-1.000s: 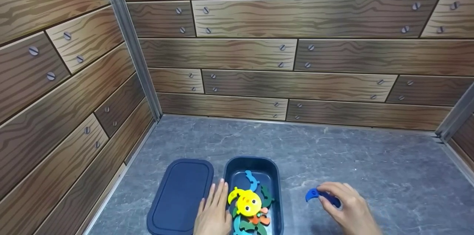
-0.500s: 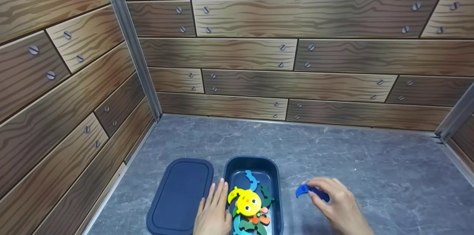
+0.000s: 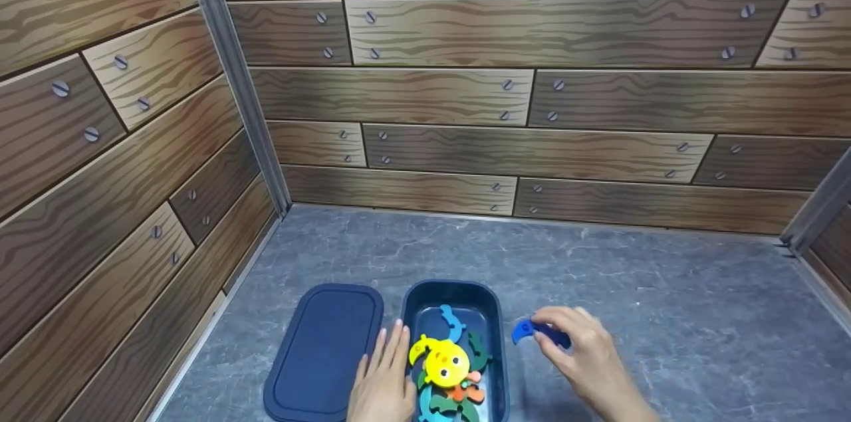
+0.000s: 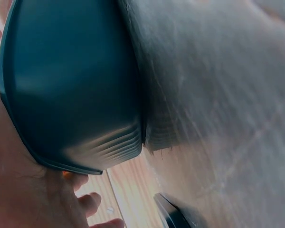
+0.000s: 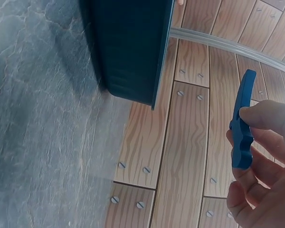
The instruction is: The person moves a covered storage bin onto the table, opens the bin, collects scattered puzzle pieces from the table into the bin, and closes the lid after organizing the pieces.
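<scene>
Between thumb and fingers, my right hand (image 3: 585, 355) pinches a curved blue toy piece (image 5: 242, 121), held up just right of a dark blue box (image 3: 495, 316). My left hand (image 3: 384, 379) lies with straight fingers along the box's left rim. Inside the box is a round yellow toy piece with eyes (image 3: 447, 365), joined to or touching a curved yellow part. Around it lie a light blue curved piece (image 3: 452, 323), green pieces (image 3: 477, 352) and orange pieces (image 3: 459, 395). The left wrist view shows the box's outer wall (image 4: 80, 85) beside the left hand.
A flat dark blue lid (image 3: 326, 349) lies left of the box on the grey marbled tabletop (image 3: 698, 316). Wood-patterned panels (image 3: 425, 96) stand behind and at the left, with metal strips at the corners.
My right hand has moved left towards the box, carrying the curved blue toy piece, and rises slightly at the end. The left hand and the box contents have stayed in place.
</scene>
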A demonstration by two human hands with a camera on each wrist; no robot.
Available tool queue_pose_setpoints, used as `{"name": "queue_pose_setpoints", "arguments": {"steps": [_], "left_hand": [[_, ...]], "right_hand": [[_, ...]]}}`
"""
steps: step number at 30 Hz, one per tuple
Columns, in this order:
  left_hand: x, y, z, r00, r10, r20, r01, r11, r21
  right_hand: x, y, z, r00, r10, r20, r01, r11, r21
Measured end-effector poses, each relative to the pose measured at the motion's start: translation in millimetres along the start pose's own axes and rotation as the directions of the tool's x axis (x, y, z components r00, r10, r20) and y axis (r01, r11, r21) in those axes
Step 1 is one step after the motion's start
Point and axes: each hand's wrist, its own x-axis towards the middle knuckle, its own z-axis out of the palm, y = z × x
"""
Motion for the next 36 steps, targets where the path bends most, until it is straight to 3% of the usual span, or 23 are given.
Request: {"name": "queue_pose_setpoints", "arguments": {"steps": [11, 20, 27, 36], "left_hand": [[-1.9, 0.6, -1.6, 1.000, -0.004, 0.002, 0.004, 1.000, 0.020], [-3.7, -0.3, -6.7, 1.000, 0.010, -0.007, -0.010, 1.000, 0.020], [-5.2, 6.6, -5.4, 0.999, -0.042, 0.018, 0.041, 0.998, 0.036], [-7.9, 11.0, -8.8, 0.995, -0.092, 0.049, 0.089, 0.995, 0.049]], "right_hand": [[5.3, -5.7, 11.9, 0.998, -0.066, -0.002, 0.066, 0.998, 0.022], [20.2, -20.4, 25.4, 0.993, -0.065, 0.096, 0.057, 0.995, 0.081], [23.3, -27.3, 30.1, 0.976, -0.065, 0.209, 0.048, 0.995, 0.084], [25.1, -33.3, 37.6, 0.968, -0.107, 0.228, 0.092, 0.993, 0.078]]}}
